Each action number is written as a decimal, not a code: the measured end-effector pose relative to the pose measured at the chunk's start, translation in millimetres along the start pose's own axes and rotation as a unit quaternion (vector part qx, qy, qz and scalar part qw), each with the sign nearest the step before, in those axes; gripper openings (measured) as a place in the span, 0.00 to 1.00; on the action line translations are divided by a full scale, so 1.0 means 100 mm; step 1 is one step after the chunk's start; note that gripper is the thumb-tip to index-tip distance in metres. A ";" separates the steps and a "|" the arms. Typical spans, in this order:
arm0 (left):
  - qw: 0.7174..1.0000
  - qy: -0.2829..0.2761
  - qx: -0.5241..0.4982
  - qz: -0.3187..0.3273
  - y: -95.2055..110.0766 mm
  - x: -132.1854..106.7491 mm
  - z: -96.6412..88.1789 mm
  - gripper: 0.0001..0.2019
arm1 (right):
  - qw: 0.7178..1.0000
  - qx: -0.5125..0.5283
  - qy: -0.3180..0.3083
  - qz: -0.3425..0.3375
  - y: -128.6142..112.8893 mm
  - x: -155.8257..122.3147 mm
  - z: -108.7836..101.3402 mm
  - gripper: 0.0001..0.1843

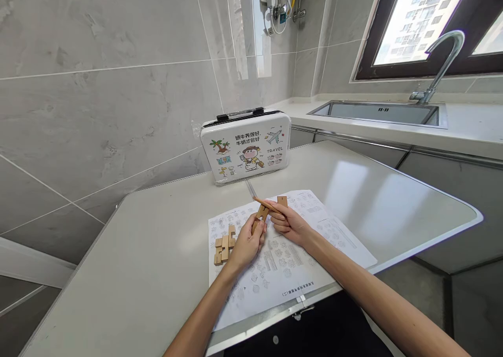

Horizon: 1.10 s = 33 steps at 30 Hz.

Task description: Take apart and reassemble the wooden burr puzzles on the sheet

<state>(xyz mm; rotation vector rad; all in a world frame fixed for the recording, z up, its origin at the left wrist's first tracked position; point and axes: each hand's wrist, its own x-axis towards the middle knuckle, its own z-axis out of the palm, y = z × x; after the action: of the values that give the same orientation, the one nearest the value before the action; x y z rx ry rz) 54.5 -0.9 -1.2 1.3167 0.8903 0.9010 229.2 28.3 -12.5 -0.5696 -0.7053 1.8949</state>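
My left hand [248, 242] is closed around a notched wooden puzzle piece [262, 213] with a dark mark on it. Beside it, my right hand [288, 223] grips a slim wooden stick-like piece [262, 203], which crosses just over the notched one. Whether the two pieces touch is hard to tell. Just beyond the right-hand fingers lies another wooden block [282, 200]. Left of my left hand, several light wooden puzzle pieces [225, 248] sit in a cluster on a printed sheet [310, 273] with small diagrams.
A white carry case [247, 147] with cartoon prints stands upright at the back of the folding table [157, 252], near the grey tiled wall [118, 110]. A counter with a sink [377, 111] and faucet [448, 58] runs along the right.
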 end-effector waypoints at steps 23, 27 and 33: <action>0.999 0.024 0.044 0.007 0.02 -0.03 0.00 0.15 | 0.998 -0.021 0.014 0.054 0.04 0.06 -0.16 0.22; 0.999 0.028 0.028 0.009 0.00 -0.01 0.02 0.16 | 0.998 -0.007 0.005 0.068 0.07 0.06 -0.14 0.18; 0.998 0.044 -0.029 0.018 -0.01 0.01 0.03 0.20 | 0.998 0.024 -0.012 0.064 0.08 0.05 -0.10 0.16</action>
<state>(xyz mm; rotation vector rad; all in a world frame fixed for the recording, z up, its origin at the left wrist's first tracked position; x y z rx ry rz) 58.1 -1.5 -1.6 1.2538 0.9047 1.0122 227.9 32.6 -25.6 -0.5734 -0.6499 2.0360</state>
